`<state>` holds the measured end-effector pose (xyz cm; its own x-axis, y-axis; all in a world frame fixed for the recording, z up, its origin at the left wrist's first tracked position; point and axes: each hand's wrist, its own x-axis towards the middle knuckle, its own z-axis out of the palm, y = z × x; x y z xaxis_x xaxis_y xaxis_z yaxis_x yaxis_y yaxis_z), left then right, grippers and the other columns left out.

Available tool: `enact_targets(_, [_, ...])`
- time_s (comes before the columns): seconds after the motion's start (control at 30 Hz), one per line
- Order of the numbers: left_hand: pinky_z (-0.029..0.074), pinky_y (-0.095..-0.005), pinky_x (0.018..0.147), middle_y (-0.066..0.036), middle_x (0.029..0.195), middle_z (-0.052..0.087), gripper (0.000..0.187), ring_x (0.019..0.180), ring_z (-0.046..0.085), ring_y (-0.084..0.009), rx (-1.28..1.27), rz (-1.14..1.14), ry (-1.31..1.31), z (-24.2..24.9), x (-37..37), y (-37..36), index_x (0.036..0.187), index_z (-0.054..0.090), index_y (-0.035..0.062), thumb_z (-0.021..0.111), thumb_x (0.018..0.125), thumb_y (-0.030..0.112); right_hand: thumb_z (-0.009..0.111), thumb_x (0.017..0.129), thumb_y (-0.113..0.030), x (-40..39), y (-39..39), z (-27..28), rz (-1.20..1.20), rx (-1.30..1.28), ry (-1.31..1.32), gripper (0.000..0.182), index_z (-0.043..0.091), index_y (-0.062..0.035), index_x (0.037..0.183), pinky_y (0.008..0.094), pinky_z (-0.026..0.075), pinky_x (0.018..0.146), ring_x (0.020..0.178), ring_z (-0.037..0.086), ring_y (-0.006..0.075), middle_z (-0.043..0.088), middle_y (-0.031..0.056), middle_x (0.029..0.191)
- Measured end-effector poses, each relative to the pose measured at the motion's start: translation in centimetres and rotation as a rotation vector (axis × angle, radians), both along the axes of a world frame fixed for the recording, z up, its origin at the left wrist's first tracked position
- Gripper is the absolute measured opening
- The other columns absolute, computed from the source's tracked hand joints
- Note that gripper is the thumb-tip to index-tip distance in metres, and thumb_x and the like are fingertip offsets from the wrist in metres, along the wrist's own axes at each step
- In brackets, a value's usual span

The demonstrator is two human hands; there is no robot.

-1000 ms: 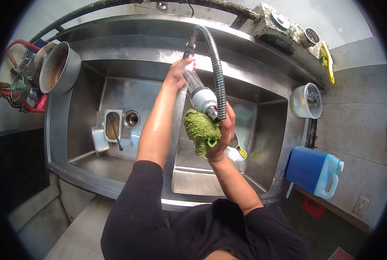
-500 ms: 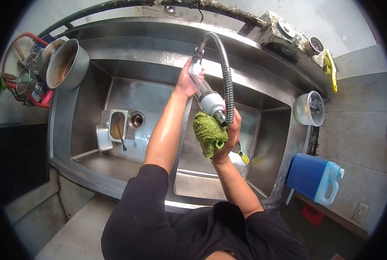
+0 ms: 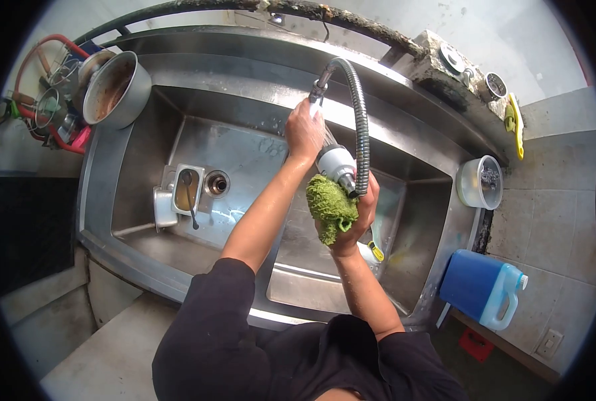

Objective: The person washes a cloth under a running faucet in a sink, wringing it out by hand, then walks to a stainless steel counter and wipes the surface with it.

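Note:
My right hand [image 3: 364, 217] is closed around a bunched green cloth [image 3: 331, 204] and supports a white spray head [image 3: 338, 162] against it. A ribbed metal hose [image 3: 360, 113] arches over from the tap's metal fitting [image 3: 318, 90] down to the spray head. Thin clear streaks, apparently water jets, run from the spray head toward my left hand [image 3: 304, 134]. That hand is wrapped around the white part below the fitting, mostly covering it. Beneath both hands lies the divider between the two steel sink basins.
In the left basin [image 3: 244, 144], a metal container [image 3: 184, 190] holding a ladle sits by the drain [image 3: 216, 183]. A large pot [image 3: 119, 90] stands on the left rim. Rightward are a plastic tub [image 3: 473, 182], a blue jug [image 3: 478, 284] and a yellow-handled brush [image 3: 517, 127].
My left hand has turned over, from open with its palm toward the spray to wrapped around the white part. The cloth and spray head stay in my right hand. The view has shifted slightly.

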<state>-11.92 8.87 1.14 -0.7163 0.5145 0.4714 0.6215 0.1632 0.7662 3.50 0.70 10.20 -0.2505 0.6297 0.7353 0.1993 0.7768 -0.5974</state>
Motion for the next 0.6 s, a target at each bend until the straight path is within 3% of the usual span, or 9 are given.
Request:
enact_targets(0.07, [0.051, -0.0403, 0.069, -0.018, 0.085, 0.066, 0.026, 0.077, 0.066, -0.0295, -0.171, -0.015, -0.375, 0.0, -0.8, 0.2, 0.093, 0.062, -0.0037, 0.062, 0.084, 0.021, 0.08, 0.065, -0.014, 0.1, -0.1, 0.4, -0.02, -0.012, -0.032, 0.062, 0.049, 0.0014, 0.117, 0.0394, 0.047, 0.084, 0.097, 0.058, 0.0327, 0.055, 0.0212, 0.111])
enact_targets(0.1, [0.053, -0.0352, 0.066, -0.013, 0.083, 0.064, 0.034, 0.074, 0.065, -0.0231, -0.179, -0.296, -0.993, -1.3, -2.6, 0.9, 0.098, 0.058, -0.0051, 0.059, 0.086, 0.026, 0.08, 0.065, -0.014, 0.1, 0.0, 0.3, -0.016, -0.01, -0.032, 0.062, 0.049, 0.0014, 0.117, 0.0394, 0.047, 0.084, 0.097, 0.058, 0.0327, 0.055, 0.0212, 0.111])
enact_targets(0.13, [0.053, -0.0352, 0.066, -0.013, 0.083, 0.064, 0.034, 0.074, 0.065, -0.0231, -0.178, -0.292, -0.996, -2.7, -3.6, 1.1, 0.098, 0.058, -0.0051, 0.059, 0.086, 0.026, 0.08, 0.065, -0.013, 0.3, -0.1, 0.1, -0.021, -0.002, -0.032, 0.063, 0.049, 0.0014, 0.117, 0.0395, 0.047, 0.084, 0.097, 0.058, 0.033, 0.055, 0.0211, 0.111])
enact_targets(0.2, [0.055, -0.0282, 0.066, -0.008, 0.081, 0.061, 0.035, 0.072, 0.063, -0.0178, 0.329, -0.931, -1.948, -3.6, -4.9, 1.3, 0.102, 0.055, -0.0064, 0.058, 0.088, 0.025, 0.081, 0.065, -0.013, 0.2, -0.2, 0.1, -0.019, 0.012, -0.027, 0.063, 0.049, 0.0015, 0.117, 0.0396, 0.046, 0.085, 0.097, 0.058, 0.0333, 0.055, 0.021, 0.111])
enact_targets(0.33, [0.055, -0.0269, 0.065, -0.009, 0.084, 0.06, 0.03, 0.075, 0.062, -0.0169, 0.569, -0.889, -2.059, -5.4, -4.1, 2.4, 0.105, 0.054, -0.0061, 0.06, 0.086, 0.017, 0.08, 0.065, -0.011, 0.0, -0.3, 0.0, -0.011, -0.027, 0.005, 0.059, 0.05, 0.0019, 0.115, 0.04, 0.046, 0.085, 0.097, 0.057, 0.0332, 0.056, 0.0199, 0.11])
enact_targets(0.4, [0.054, -0.0265, 0.064, -0.009, 0.085, 0.061, 0.032, 0.076, 0.063, -0.0158, 0.54, -0.989, -2.049, -4.8, -3.9, 2.1, 0.105, 0.054, -0.0048, 0.063, 0.084, 0.019, 0.079, 0.066, -0.01, 0.6, -0.5, 0.4, 0.006, -0.053, 0.042, 0.057, 0.05, 0.002, 0.114, 0.0404, 0.046, 0.086, 0.098, 0.057, 0.0336, 0.056, 0.0196, 0.109])
enact_targets(0.5, [0.054, -0.0349, 0.068, -0.016, 0.083, 0.062, 0.034, 0.078, 0.066, -0.0297, -0.41, -0.16, -0.228, -1.4, -1.7, 1.6, 0.096, 0.053, -0.0037, 0.068, 0.08, 0.022, 0.077, 0.065, -0.008, 1.4, -1.1, 1.3, 0.071, -0.075, -0.015, 0.058, 0.05, 0.0016, 0.115, 0.0413, 0.044, 0.088, 0.1, 0.055, 0.0361, 0.056, 0.0199, 0.109])
enact_targets(0.53, [0.053, -0.0412, 0.068, -0.018, 0.078, 0.062, 0.026, 0.08, 0.064, -0.0367, -0.43, -0.046, 0.023, -0.3, 0.0, 0.7, 0.091, 0.055, -0.0013, 0.063, 0.082, 0.021, 0.077, 0.065, -0.008, 1.8, -1.9, 1.5, 0.064, -0.078, 0.007, 0.058, 0.05, 0.0016, 0.115, 0.0413, 0.044, 0.088, 0.1, 0.055, 0.0361, 0.056, 0.0199, 0.109])
enact_targets(0.6, [0.051, -0.0468, 0.067, -0.017, 0.074, 0.061, 0.019, 0.081, 0.064, -0.0391, -0.389, 0.008, 0.334, -0.1, 1.0, -0.4, 0.085, 0.06, -0.0007, 0.056, 0.085, 0.018, 0.078, 0.064, -0.008, 3.3, -3.1, 2.0, 0.088, -0.214, 0.012, 0.06, 0.05, 0.0011, 0.116, 0.0402, 0.044, 0.088, 0.102, 0.055, 0.0354, 0.056, 0.0195, 0.11])
